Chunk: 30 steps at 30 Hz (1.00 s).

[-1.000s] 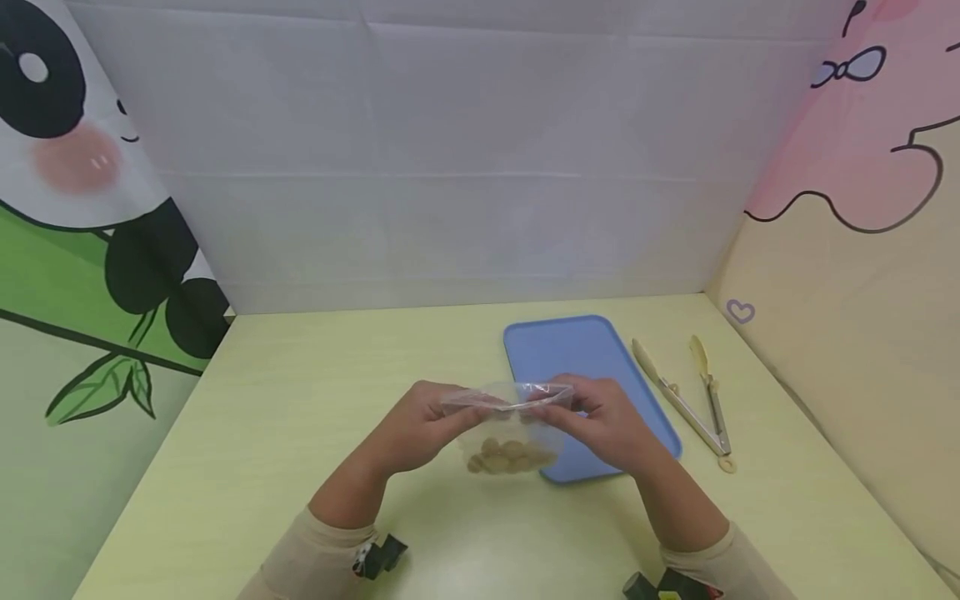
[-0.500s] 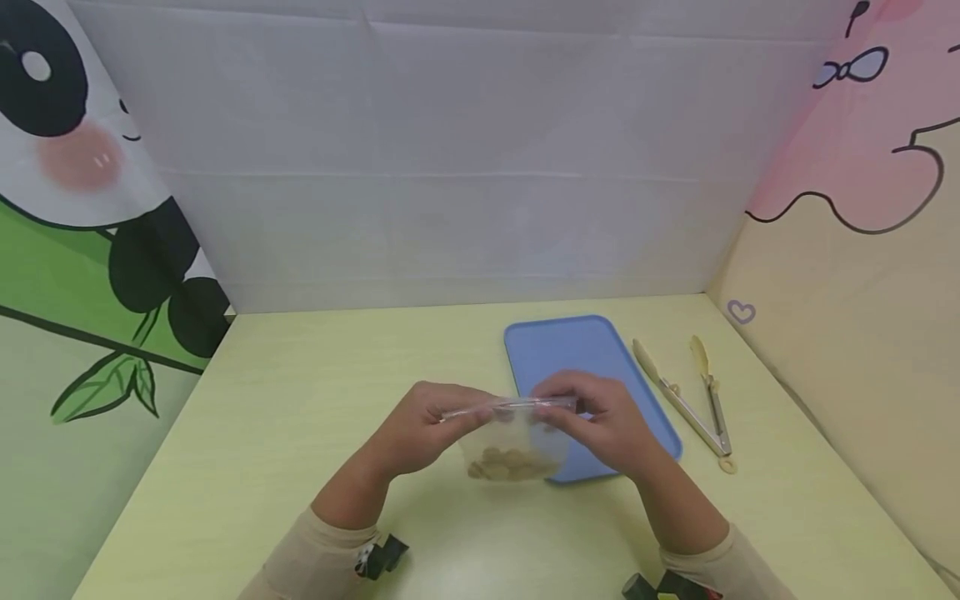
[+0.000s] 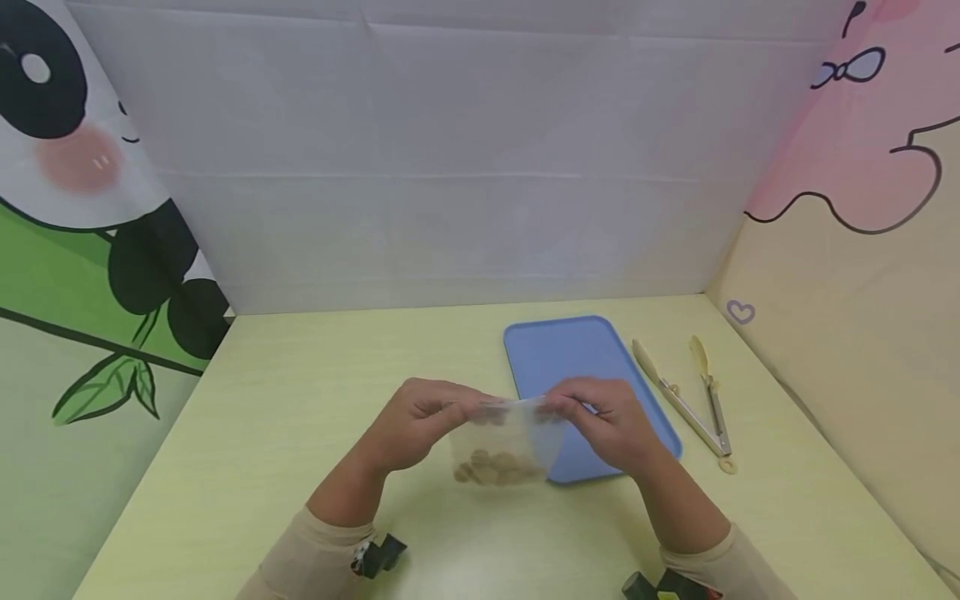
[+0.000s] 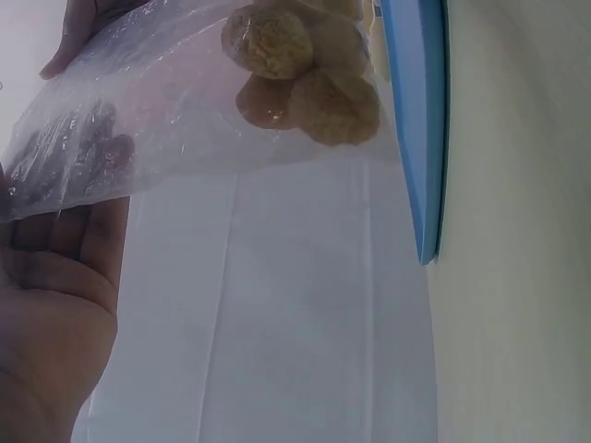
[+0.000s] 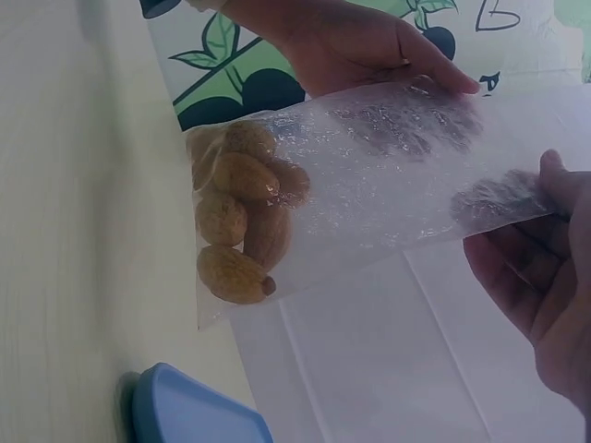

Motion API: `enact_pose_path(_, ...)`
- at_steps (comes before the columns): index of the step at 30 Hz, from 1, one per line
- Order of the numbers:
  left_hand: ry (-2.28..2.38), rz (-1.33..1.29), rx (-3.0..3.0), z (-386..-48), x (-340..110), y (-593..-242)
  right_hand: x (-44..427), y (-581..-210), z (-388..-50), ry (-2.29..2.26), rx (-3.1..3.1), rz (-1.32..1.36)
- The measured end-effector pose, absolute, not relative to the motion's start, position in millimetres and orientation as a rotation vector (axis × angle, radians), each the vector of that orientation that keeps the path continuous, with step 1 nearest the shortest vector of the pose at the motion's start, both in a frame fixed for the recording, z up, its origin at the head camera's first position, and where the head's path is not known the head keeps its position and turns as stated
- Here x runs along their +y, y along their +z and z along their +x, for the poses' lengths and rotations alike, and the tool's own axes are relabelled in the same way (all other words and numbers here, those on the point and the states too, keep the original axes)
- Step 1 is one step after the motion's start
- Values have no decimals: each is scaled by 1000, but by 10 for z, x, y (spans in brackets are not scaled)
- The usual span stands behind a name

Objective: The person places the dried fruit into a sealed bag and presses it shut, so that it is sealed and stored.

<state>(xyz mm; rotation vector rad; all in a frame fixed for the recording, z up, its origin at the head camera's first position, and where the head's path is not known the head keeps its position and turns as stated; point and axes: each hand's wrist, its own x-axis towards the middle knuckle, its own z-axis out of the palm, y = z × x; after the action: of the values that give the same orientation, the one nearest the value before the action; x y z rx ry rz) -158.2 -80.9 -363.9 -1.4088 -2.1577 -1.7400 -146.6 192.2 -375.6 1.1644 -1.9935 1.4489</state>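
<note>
A clear plastic bag [image 3: 506, 437] hangs between my two hands, in front of the blue tray's near left corner. Several brown, rounded, nut-like pieces [image 5: 245, 175] lie in its bottom. With thumb and fingers, my left hand [image 3: 420, 423] pinches the bag's top edge on the left. My right hand [image 3: 606, 421] pinches the same edge on the right. In the left wrist view, fingers show through the crinkled plastic [image 4: 175, 111]. Both hands also appear at the bag's top in the right wrist view. Whether the bag's mouth is sealed I cannot tell.
The blue tray [image 3: 570, 354] lies flat on the pale yellow table [image 3: 337, 358], behind and right of the bag. Metal tongs [image 3: 693, 421] with cream tips lie spread to its right. A white sheet [image 3: 450, 167] stands behind, with printed panels at both sides.
A second ago the bag's mouth showed as a gap facing up; its edges have since come together. The bag has shifted slightly left, and its front now faces me more. Tray and tongs stay put.
</note>
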Motion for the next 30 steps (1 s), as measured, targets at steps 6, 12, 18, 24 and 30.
enact_pose_path(6,-1787,-1127,-2240,-1596,-868,-3625,1916,-3750,-1480,1635,-1987,1075)
enact_pose_path(12,-1753,-870,-2453,-1595,-945,-3558,1962,-3728,-1509,1698,-2142,988)
enact_pose_path(18,-1529,-918,-2696,-1633,-1054,-3515,2018,-3722,-1540,1647,-2334,1036)
enact_pose_path(24,-1411,-1064,-2766,-1641,-1202,-3454,2027,-3716,-1541,1430,-2353,1084)
enact_pose_path(30,-1398,-1096,-2742,-1625,-1283,-3404,1964,-3741,-1534,1393,-2221,1137)
